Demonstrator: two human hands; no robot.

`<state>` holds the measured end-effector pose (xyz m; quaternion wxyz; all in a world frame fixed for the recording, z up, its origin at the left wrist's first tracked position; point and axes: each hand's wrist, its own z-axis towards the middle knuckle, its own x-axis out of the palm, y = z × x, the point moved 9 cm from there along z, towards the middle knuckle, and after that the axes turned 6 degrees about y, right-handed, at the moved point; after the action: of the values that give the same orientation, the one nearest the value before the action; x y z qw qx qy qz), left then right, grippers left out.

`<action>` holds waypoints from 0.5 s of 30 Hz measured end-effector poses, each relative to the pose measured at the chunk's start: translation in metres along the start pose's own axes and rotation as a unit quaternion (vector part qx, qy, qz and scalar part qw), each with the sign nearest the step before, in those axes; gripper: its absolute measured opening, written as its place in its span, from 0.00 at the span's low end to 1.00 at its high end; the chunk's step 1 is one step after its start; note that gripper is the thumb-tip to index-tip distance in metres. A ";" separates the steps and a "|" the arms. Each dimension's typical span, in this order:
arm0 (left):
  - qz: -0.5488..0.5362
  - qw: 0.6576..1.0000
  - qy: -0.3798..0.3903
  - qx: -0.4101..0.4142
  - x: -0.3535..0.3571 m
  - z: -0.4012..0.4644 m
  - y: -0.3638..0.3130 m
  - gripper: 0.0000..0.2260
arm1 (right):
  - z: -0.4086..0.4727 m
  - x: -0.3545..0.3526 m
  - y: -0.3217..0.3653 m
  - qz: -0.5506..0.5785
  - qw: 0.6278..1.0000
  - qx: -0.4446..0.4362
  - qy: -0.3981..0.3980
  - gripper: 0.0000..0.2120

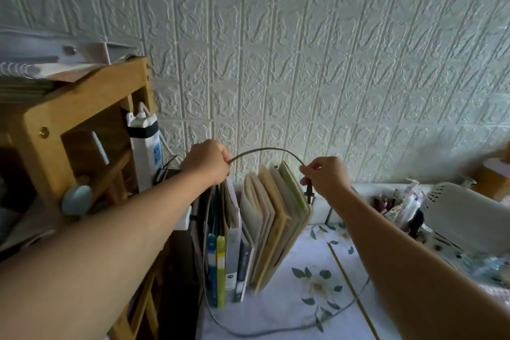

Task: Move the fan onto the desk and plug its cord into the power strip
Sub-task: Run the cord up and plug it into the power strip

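A thin grey cord [266, 149] arcs between both of my hands above a row of books. My left hand [205, 161] is closed around one end of the arc. My right hand [325, 176] pinches the other end, and a dark plug [309, 191] hangs just below its fingers. More of the cord [276, 330] loops across the flowered desk cover [298, 298] below. The white power strip [145, 146] is fastened upright to the wooden shelf, left of my left hand. A white rounded object [466, 215], possibly the fan, sits at the right on the desk.
Upright books and folders [256, 229] stand between my arms on the desk. A wooden shelf unit [80, 107] with notebooks on top fills the left. Small cluttered items [397, 201] lie along the textured white wall [303, 50] at the right.
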<state>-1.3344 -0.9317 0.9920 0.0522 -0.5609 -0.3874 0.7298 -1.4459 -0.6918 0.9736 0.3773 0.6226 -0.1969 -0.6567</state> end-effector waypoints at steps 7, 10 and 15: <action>0.090 0.996 -0.020 -0.020 0.029 0.038 0.030 0.07 | 0.034 0.053 -0.007 -0.071 0.997 -0.004 0.041 0.10; 0.104 0.994 -0.021 -0.040 0.041 0.047 0.046 0.09 | 0.045 0.067 -0.003 -0.082 0.996 -0.006 0.044 0.11; 0.129 0.989 -0.026 -0.073 0.051 0.060 0.061 0.11 | 0.061 0.092 0.011 -0.091 0.993 -0.025 0.065 0.12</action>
<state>-1.3829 -0.9784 0.9185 -0.0935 -0.5896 -0.3651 0.7144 -1.4970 -0.7794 0.9293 0.3436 0.6695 -0.0979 -0.6513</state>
